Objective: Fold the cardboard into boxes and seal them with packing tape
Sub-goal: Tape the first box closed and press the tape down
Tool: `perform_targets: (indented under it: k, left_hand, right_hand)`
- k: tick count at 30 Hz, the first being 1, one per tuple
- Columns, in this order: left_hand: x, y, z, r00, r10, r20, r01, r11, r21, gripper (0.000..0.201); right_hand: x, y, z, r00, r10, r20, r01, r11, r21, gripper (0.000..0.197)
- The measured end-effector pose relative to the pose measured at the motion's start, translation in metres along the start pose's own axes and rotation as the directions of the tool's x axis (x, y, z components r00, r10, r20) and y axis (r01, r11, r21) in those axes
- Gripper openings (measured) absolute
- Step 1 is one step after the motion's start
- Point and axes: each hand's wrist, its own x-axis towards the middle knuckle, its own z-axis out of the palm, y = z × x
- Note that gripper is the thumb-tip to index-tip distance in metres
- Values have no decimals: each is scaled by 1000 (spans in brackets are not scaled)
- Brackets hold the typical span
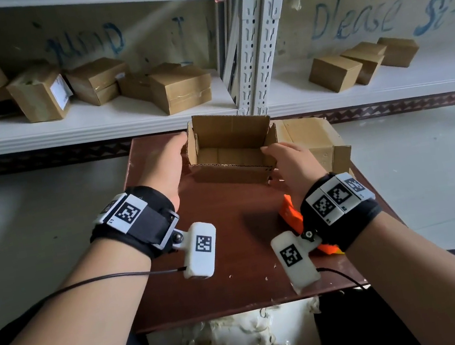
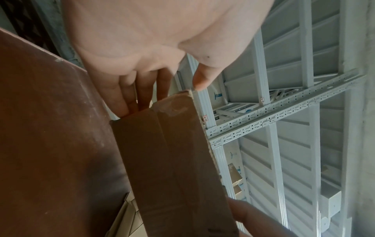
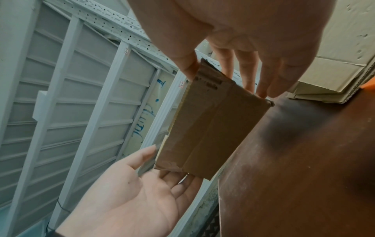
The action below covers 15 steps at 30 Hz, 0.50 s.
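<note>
An open-topped cardboard box [image 1: 231,148] stands on the brown table [image 1: 234,260], its top flaps upright. My left hand [image 1: 180,153] lies flat against the box's left end; the left wrist view shows straight fingers [image 2: 142,89] behind that end of the box [image 2: 172,160] and the thumb at its top edge. My right hand [image 1: 278,161] grips the right near corner. In the right wrist view its thumb [image 3: 188,67] sits on the box [image 3: 209,125] edge and its fingers run down the end wall. An orange tape dispenser [image 1: 291,213] lies under my right wrist.
A stack of flat cardboard [image 1: 312,135] lies on the table just right of the box. White metal shelving behind holds several closed boxes [image 1: 180,90] and more to the right [image 1: 361,64]. A perforated shelf post [image 1: 258,33] rises behind the table. Paper scraps [image 1: 241,343] litter the floor.
</note>
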Motion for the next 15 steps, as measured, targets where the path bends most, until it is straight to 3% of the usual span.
perform_targets:
  k: [3, 5, 11, 15]
  left_hand:
    - [9, 8, -1, 1000, -19, 4, 19, 998, -64, 16]
    - [24, 10, -7, 999, -41, -34, 38, 995, -96, 34]
    - [71, 16, -30, 984, -87, -155, 71, 992, -102, 16]
    - [96, 17, -57, 955, -134, -265, 113, 989, -94, 16]
  right_hand:
    - [10, -7, 2, 996, 67, 50, -70, 996, 55, 17]
    - [17, -10, 9, 985, 103, 136, -118, 987, 107, 14]
    - [52, -13, 50, 889, 159, 429, -282, 929, 241, 25]
    - [76, -8, 96, 872, 160, 462, -320, 902, 291, 31]
